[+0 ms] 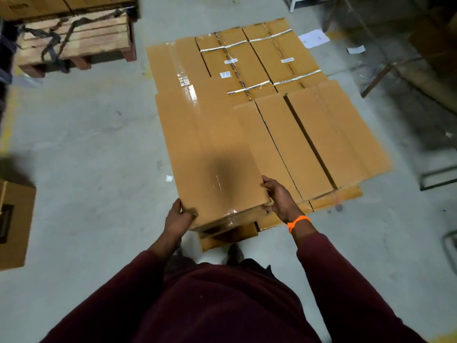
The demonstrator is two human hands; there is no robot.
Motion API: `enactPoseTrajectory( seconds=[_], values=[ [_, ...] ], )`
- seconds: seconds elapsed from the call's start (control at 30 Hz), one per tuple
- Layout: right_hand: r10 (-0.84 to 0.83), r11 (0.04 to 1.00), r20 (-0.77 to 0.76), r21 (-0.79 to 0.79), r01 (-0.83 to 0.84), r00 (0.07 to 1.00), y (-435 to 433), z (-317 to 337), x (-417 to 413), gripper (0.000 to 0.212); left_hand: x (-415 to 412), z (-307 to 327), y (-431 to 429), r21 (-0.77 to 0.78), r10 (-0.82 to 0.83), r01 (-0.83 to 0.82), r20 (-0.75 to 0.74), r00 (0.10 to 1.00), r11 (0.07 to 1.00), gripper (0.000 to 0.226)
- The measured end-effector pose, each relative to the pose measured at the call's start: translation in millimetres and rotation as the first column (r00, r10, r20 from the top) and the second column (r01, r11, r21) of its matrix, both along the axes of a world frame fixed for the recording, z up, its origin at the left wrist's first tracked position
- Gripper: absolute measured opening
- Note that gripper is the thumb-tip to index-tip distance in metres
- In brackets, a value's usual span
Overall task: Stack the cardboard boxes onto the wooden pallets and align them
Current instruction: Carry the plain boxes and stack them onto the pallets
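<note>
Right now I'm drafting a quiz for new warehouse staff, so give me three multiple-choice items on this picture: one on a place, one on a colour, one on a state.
1. Seen from the box stack, where does the strapped wooden pallet lie?
A) far right
B) far left
C) right behind the person

2. What colour is the band on the right wrist?
A) orange
B) blue
C) white

3. What are the left hand and right hand doing?
A) hanging free
B) lying flat on the floor
C) gripping the large box at its near corners

Key: 1 B, the pallet sits at the view's upper left, beyond the stack's left edge. 2 A, the band is bright orange. 3 C, each hand clasps one near corner of the box.
</note>
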State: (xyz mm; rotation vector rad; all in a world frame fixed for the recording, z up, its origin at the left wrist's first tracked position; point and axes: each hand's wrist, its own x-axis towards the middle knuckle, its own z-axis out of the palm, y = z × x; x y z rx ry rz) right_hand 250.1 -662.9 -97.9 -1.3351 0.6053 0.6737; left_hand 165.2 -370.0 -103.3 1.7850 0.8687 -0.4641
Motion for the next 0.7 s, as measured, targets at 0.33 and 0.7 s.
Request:
enactPoseTrajectory(
  seconds=[0.33,0.7],
  values=[
    [-0.053,0.999,0.032,0.003,0.053,0.998,-12,-8,-5,0.044,3,16,-10,-0.018,-0.009,0.009,0.031,0.999,1.0,0.065],
    [0.016,0.99,0.121,-0.14,0.001,0.992,-16,-15,-19,0.041,-3,15,-3,0.03,-0.101,0.1,0.016,0.995,0.995,0.083]
  ],
)
